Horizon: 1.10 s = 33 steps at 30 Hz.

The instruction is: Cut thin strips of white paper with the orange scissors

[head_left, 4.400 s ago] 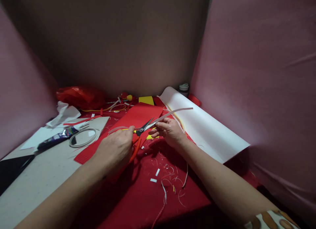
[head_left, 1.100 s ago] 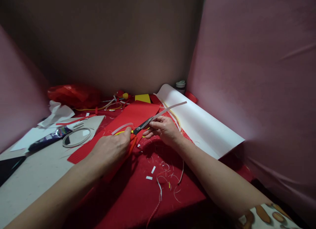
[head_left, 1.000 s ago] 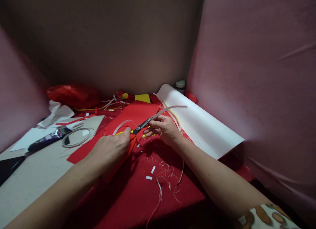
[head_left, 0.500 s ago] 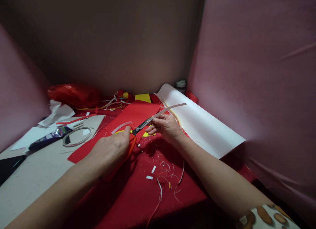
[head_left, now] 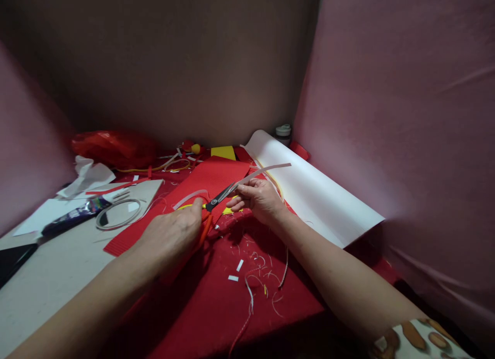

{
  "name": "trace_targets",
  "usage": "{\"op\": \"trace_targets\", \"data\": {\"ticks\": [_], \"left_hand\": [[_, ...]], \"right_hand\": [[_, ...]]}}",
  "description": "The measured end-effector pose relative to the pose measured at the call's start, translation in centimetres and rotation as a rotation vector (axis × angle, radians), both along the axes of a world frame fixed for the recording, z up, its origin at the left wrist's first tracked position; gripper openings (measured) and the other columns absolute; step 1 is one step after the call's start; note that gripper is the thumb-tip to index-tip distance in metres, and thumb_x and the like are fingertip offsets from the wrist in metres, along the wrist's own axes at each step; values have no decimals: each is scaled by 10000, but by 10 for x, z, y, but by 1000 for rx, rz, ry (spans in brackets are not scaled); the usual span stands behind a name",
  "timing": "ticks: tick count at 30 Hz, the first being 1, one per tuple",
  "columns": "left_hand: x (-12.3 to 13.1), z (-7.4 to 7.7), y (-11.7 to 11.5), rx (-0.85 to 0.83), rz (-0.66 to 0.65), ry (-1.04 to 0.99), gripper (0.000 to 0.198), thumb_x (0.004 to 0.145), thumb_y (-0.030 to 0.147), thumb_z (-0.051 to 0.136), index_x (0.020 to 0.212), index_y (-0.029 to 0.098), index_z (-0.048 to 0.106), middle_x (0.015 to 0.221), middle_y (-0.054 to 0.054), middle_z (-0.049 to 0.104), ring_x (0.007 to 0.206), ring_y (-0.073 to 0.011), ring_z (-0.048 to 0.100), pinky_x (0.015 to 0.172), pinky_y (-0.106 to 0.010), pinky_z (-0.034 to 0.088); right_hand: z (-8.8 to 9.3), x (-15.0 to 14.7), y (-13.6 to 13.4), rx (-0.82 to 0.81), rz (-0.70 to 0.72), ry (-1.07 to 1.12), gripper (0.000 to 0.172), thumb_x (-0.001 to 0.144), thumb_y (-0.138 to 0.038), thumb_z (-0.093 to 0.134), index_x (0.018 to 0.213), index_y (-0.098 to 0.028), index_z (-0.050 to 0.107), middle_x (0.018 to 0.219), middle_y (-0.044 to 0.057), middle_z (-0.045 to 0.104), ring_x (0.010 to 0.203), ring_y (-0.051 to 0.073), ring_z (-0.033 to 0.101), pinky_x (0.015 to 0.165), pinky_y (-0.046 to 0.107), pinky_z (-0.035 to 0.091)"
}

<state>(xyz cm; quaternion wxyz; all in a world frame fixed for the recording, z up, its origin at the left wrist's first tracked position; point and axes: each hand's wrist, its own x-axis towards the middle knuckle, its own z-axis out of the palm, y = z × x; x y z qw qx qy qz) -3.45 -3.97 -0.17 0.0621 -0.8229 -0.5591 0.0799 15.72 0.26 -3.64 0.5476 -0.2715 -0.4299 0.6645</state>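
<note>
My left hand (head_left: 174, 230) is closed round the orange and yellow handles of a pair of scissors (head_left: 213, 204), whose dark blades point up and to the right. In the thumb and fingers of my right hand (head_left: 257, 196) is pinched a narrow pale strip (head_left: 273, 167), its free end curving off to the right. The blade tips lie along the strip close to my right fingertips; whether they touch it I cannot tell. Beneath both hands lies a red corrugated sheet (head_left: 216, 170). A small yellow piece (head_left: 233, 207) shows partly under my right hand.
A large white roll (head_left: 309, 189) lies to the right. On the left, a grey board (head_left: 77, 276) carries a dark tube (head_left: 75, 214) and a coiled pale cord (head_left: 99, 219). Thread scraps and white bits (head_left: 233, 278) dot the red cloth (head_left: 216, 317). A red plastic bag (head_left: 114, 147) sits behind.
Both hands, the scissors and the strip stay almost in place. The whole view has shifted very slightly; nothing has been let go.
</note>
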Motion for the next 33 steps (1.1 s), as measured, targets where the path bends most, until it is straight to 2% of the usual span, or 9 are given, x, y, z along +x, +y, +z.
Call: {"op": "trace_targets", "data": {"ticks": [3, 8, 13, 17, 21, 24, 29, 33], "left_hand": [[2, 1, 0, 6, -20, 42, 538, 857, 163, 247, 1384, 68, 297, 984, -213, 677, 764, -333, 664, 587, -401, 454], [2, 1, 1, -1, 13, 91, 537, 870, 189, 249, 1395, 94, 298, 971, -199, 687, 782, -332, 666, 624, -410, 465], [6, 8, -4, -20, -1, 93, 516, 879, 193, 269, 1379, 75, 317, 978, -201, 688, 816, -327, 663, 646, -398, 471], [7, 10, -5, -16, -2, 110, 476, 872, 160, 233, 1311, 69, 393, 870, -189, 696, 797, -335, 665, 643, -404, 469], [3, 6, -2, -31, -6, 91, 434, 876, 200, 244, 1240, 84, 450, 806, -178, 686, 788, -334, 665, 646, -402, 466], [5, 8, -3, -75, -15, 74, 444, 862, 227, 294, 1264, 87, 422, 885, -191, 686, 801, -327, 667, 649, -392, 462], [19, 19, -8, -156, 100, 51, 545, 828, 202, 344, 1358, 79, 317, 953, -196, 690, 867, -314, 667, 664, -375, 466], [18, 15, -8, -129, 51, 43, 548, 820, 155, 331, 1354, 32, 323, 996, -228, 679, 900, -336, 658, 675, -398, 475]], "right_hand": [[-1, 0, 1, -14, -1, 7, 66, 756, -146, 612, 745, -103, 562, 689, 80, 703, 497, 138, 661, 471, 218, 560], [0, -1, 1, -31, -4, 20, 42, 768, -117, 583, 732, -103, 566, 661, 77, 701, 485, 138, 660, 453, 203, 548], [1, 0, 0, -39, 3, 9, 77, 798, -113, 568, 723, -106, 558, 643, 62, 694, 483, 135, 662, 462, 200, 552], [3, 0, 0, -50, 5, 26, 88, 799, -81, 547, 715, -96, 568, 612, 57, 679, 478, 139, 661, 457, 197, 547], [3, 0, 0, -54, 1, 31, 100, 792, -55, 534, 707, -83, 580, 571, 47, 656, 460, 144, 655, 443, 202, 542], [2, -1, 1, -44, 14, 23, 98, 783, -53, 531, 707, -80, 586, 560, 48, 653, 455, 147, 652, 437, 208, 543], [1, -2, 1, -12, 33, 4, 62, 749, -63, 556, 696, -82, 582, 630, 76, 683, 458, 153, 653, 442, 233, 555], [1, -2, 0, -1, 43, -1, 43, 742, -77, 565, 704, -82, 584, 639, 82, 684, 464, 155, 658, 448, 232, 558]]}}
